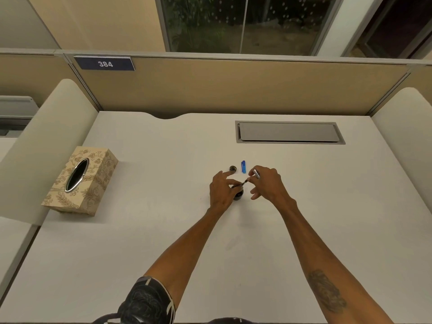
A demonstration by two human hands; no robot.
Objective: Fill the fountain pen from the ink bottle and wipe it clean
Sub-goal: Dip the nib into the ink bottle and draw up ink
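Observation:
A small dark ink bottle (pixel 239 195) stands on the white desk (pixel 163 230), and my left hand (pixel 222 191) wraps around it with the forefinger raised. My right hand (pixel 266 183) pinches the fountain pen (pixel 251 177), a slim silvery piece tilted with its dark tip pointing down-left at the bottle's mouth. Whether the tip is inside the ink is hidden by my fingers. The bottle's round cap (pixel 232 169) lies just behind my left hand. A blue pen part (pixel 243 166) lies beside the cap.
A patterned tissue box (pixel 80 181) with an oval opening sits at the desk's left. A grey cable hatch (pixel 289 132) is set into the desk at the back right. A beige partition (pixel 233 90) closes off the far edge.

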